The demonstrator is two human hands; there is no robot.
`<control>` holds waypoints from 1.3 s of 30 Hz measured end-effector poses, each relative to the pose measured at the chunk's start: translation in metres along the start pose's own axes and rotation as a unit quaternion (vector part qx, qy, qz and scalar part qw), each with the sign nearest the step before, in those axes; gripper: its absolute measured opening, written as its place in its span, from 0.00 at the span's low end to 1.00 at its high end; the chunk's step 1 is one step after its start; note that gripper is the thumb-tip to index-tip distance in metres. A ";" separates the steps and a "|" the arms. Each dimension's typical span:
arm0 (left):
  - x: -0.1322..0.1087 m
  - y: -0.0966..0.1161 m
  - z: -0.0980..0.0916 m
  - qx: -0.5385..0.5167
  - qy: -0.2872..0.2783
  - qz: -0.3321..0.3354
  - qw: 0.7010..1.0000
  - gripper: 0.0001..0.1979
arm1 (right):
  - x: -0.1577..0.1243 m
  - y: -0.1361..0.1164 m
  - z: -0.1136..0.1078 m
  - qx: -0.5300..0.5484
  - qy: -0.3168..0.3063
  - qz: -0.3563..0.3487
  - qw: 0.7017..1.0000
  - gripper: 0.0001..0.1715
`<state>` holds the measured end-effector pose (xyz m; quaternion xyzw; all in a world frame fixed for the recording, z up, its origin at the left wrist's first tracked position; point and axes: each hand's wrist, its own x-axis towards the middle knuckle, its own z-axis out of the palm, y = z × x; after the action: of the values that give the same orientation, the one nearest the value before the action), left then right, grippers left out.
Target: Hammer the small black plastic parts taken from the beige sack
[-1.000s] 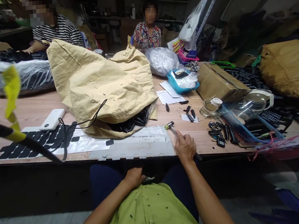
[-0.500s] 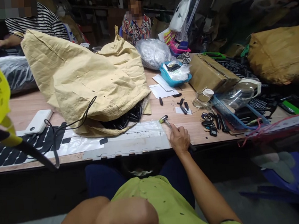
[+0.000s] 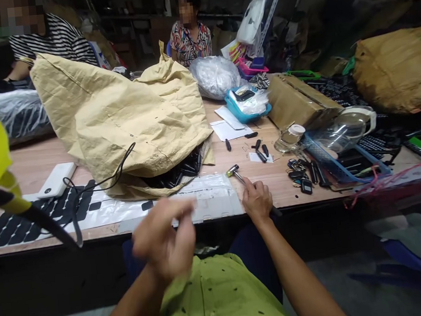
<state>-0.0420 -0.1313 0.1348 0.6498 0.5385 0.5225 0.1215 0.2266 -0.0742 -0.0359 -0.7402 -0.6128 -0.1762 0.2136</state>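
My right hand (image 3: 257, 198) is wrapped round the handle of a small hammer (image 3: 238, 176) at the table's front edge. The hammer's head has a yellowish end and lies by the right end of a grey-white sheet (image 3: 214, 197). Its dark grip pokes out behind my palm. My left hand (image 3: 168, 238) is in the air in front of my green shirt, blurred by motion. Its thumb and fingers are apart, and nothing shows in them. Beyond it, a tan cloth sack (image 3: 133, 115) lies with its mouth towards me, showing many black slim pieces (image 3: 182, 171).
A white power bank (image 3: 56, 180) with a black cable lies left. To the right are loose black pieces (image 3: 261, 156), key fobs (image 3: 306, 185), a blue basket (image 3: 334, 162), a glass jar (image 3: 290, 138) and a cardboard box (image 3: 301, 103). Two people sit across the table.
My left hand has moved from close to my chest up and forward towards the table edge. My right hand still holds the hammer in nearly the same place. The view has shifted slightly.
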 end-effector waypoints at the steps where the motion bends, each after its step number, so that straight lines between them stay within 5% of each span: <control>1: 0.013 -0.016 0.014 0.027 -0.003 -0.032 0.999 0.12 | 0.000 -0.001 0.000 0.001 -0.003 0.000 1.000 0.21; 5: 0.043 -0.084 0.067 0.205 -0.099 -0.187 0.955 0.10 | 0.001 -0.002 -0.002 0.011 -0.014 0.006 1.000 0.22; 8: 0.047 -0.113 0.086 0.276 -0.166 -0.216 0.922 0.11 | 0.001 -0.003 -0.001 0.018 -0.011 0.010 1.000 0.22; 20: 0.051 -0.104 0.095 0.388 -0.247 -0.231 0.857 0.13 | 0.002 -0.004 0.003 -0.005 0.004 0.009 1.000 0.21; 26: 0.036 -0.101 0.070 0.357 -0.184 -0.144 0.905 0.10 | 0.002 -0.003 0.004 0.006 -0.009 0.011 1.000 0.21; 29: 0.019 -0.106 0.062 0.290 -0.205 -0.083 0.931 0.08 | 0.001 -0.004 0.004 0.015 -0.011 0.011 1.000 0.21; 33: 0.000 -0.119 0.070 0.178 -0.272 -0.071 0.943 0.08 | 0.002 -0.003 0.004 0.024 0.000 0.017 1.000 0.21; 39: -0.011 -0.130 0.080 0.131 -0.276 -0.074 0.949 0.08 | 0.004 0.000 -0.005 0.099 -0.015 0.031 0.994 0.22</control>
<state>-0.0506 -0.0568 0.0010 0.7372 0.5943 0.2372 0.2169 0.2272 -0.0733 -0.0294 -0.7365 -0.6070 -0.0968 0.2825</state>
